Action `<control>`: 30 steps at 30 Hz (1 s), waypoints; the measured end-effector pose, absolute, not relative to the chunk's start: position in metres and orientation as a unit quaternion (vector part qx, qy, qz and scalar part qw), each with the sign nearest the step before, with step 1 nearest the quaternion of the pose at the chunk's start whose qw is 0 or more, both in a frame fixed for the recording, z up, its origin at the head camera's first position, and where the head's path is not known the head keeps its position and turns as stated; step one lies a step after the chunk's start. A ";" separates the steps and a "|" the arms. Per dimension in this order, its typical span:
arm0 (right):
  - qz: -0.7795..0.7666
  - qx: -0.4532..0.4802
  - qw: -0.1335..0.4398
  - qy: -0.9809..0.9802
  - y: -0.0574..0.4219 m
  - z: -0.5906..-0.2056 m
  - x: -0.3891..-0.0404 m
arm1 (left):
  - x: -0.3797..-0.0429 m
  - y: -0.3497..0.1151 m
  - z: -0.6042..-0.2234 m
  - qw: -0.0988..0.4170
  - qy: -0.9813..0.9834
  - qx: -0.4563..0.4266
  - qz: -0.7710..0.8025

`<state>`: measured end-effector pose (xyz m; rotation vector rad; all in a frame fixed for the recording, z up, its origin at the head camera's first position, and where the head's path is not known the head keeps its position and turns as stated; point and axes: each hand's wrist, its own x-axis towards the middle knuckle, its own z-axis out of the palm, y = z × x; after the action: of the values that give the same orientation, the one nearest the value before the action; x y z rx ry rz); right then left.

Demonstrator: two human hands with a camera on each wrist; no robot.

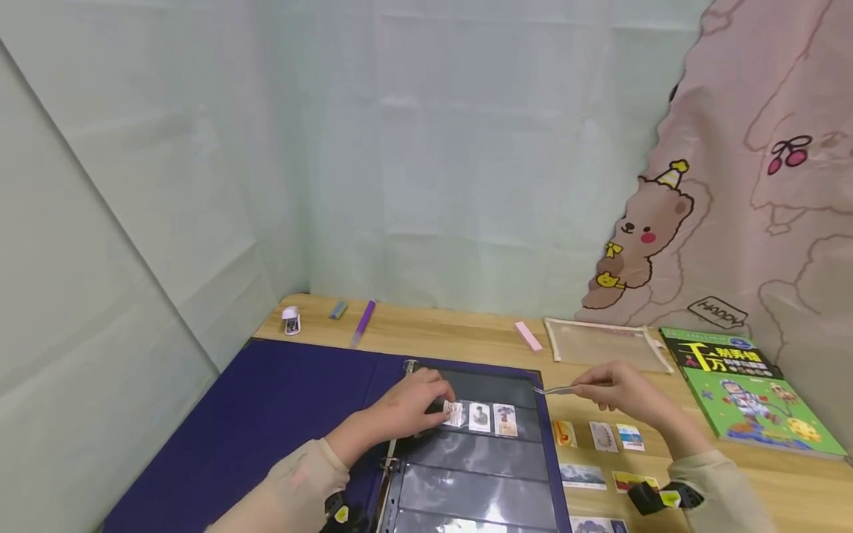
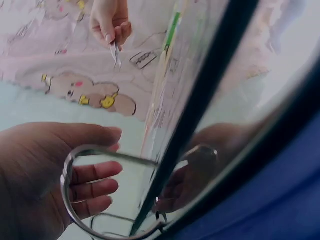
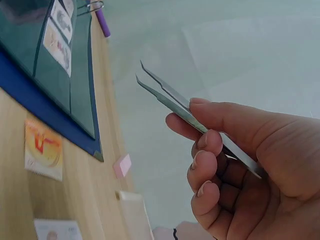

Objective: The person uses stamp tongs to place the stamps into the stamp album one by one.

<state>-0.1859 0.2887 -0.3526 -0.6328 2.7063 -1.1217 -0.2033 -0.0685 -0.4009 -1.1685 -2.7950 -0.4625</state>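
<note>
An open stamp album (image 1: 480, 485) with navy covers and dark pocket pages lies on the table. Three stamps stand in a row in one upper strip, among them a portrait stamp (image 1: 479, 417) and an orange-brown stamp (image 1: 505, 420). My left hand (image 1: 415, 403) is over the page beside the leftmost stamp (image 1: 454, 413), fingers loosely bent and holding nothing; whether they touch the page I cannot tell. Past the album's right edge my right hand (image 1: 616, 386) pinches curved-tip tweezers (image 3: 172, 106) between thumb and fingers. The tips are apart with nothing between them.
Several loose stamps, one orange-yellow (image 1: 563, 434), lie right of the album. Behind it are a purple pen (image 1: 363, 323), a pink eraser-like block (image 1: 529, 336) and a mesh pouch (image 1: 606, 344). A green book (image 1: 753, 392) lies far right. Metal rings (image 2: 67, 175) rise at the album's spine.
</note>
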 end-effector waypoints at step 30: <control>-0.407 -0.133 0.117 0.896 0.339 -0.381 -0.157 | -0.172 -0.060 -0.393 -0.030 -0.938 -0.339 -0.061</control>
<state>-0.1567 0.3386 -0.3812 -0.3887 2.6229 -1.1923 -0.1717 -0.0604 -0.3930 -1.0869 -3.0051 -0.1951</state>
